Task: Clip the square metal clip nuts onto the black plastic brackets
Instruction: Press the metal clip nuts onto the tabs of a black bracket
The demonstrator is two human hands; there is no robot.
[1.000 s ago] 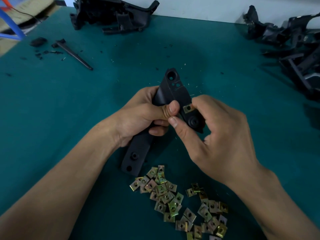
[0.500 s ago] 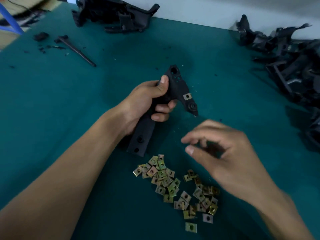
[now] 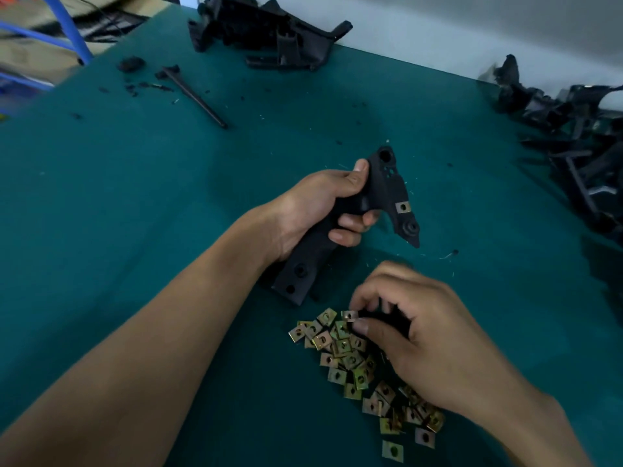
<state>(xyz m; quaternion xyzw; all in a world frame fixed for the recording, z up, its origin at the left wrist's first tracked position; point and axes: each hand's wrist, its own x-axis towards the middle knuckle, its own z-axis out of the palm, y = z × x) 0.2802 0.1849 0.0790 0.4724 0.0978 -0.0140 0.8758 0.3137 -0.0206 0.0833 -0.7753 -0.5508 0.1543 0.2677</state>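
- The pile of clip nuts [image 3: 354,362] lies on the teal table [image 3: 135,197] in the lower centre of the frame, brass-coloured squares each with a hole.
- The right hand [image 3: 428,345] rests over the pile's upper right part, fingers curled down; it is blurred, and whether thumb and fingertips pinch a nut cannot be told.
- Just above the pile, the left hand [image 3: 313,210] grips a black bracket [image 3: 381,197] round its middle, thumb along its upper edge.
- One fitted clip nut [image 3: 403,207] sits on the bracket's right arm.
- More brackets [image 3: 580,156] are heaped at the right edge; another black part [image 3: 266,32] lies top centre.
- No readable writing.
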